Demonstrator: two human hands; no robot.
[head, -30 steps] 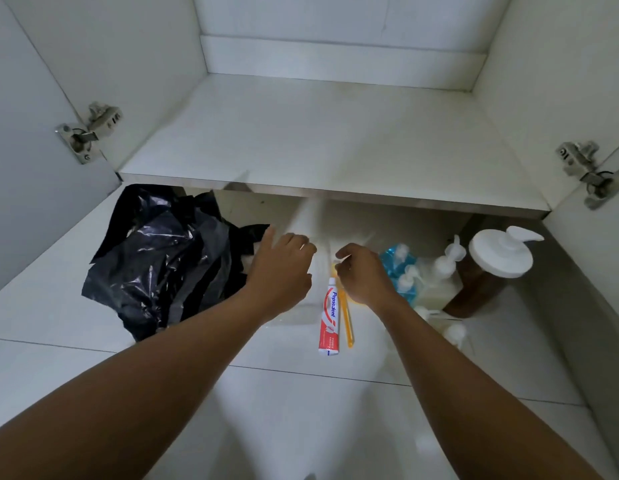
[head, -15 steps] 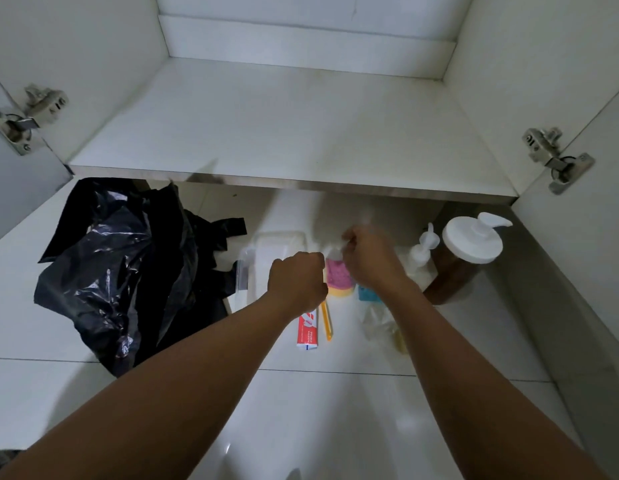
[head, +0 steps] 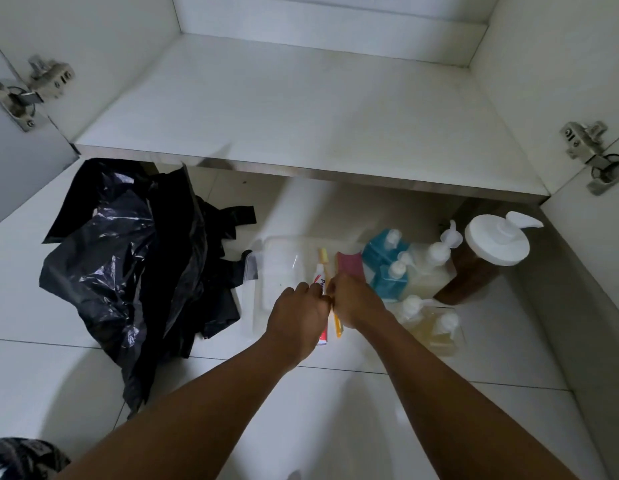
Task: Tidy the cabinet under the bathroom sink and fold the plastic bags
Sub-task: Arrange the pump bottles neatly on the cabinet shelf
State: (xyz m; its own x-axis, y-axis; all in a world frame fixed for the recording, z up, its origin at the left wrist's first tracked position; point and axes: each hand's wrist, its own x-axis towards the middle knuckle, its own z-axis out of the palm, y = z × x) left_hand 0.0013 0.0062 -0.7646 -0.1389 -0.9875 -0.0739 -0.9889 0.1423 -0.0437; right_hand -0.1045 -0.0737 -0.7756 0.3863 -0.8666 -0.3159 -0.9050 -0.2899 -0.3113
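Floor (head: 34,375): white tile below open cabinet (head: 301,116); black plastic bags (head: 128,271) heaped left.
Hands: left hand (head: 297,317), right hand (head: 356,303) curled, seemingly touching over toothpaste (head: 321,277); grip unclear.

We see dim, cool light. The shelf (head: 301,109) shades the floor (head: 335,427) beneath it; glare spots its glossy tiles and the black plastic bags (head: 128,271). Straight edges bow near the borders; detail is soft.

White glossy floor tiles (head: 41,375) spread below, with patterned dark fabric (head: 20,459) at the lower-left corner
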